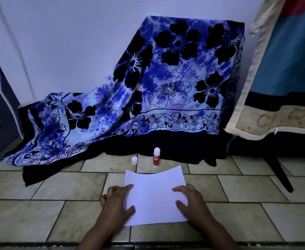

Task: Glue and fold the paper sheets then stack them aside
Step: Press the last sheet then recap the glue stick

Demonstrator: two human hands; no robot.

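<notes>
Here left hand (117,202), right hand (191,201) press paper (155,192), fingers spread; glue stick (156,157) uncapped, cap (134,160) nearby

Paper sheet (154,195) on floor (39,210), glue stick (156,157) behind it, cap (134,160) left of stick

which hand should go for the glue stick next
Right, probably. The glue stick stands just past the paper, marginally nearer the right hand; the loose cap sits toward the left hand, in its path.
</notes>
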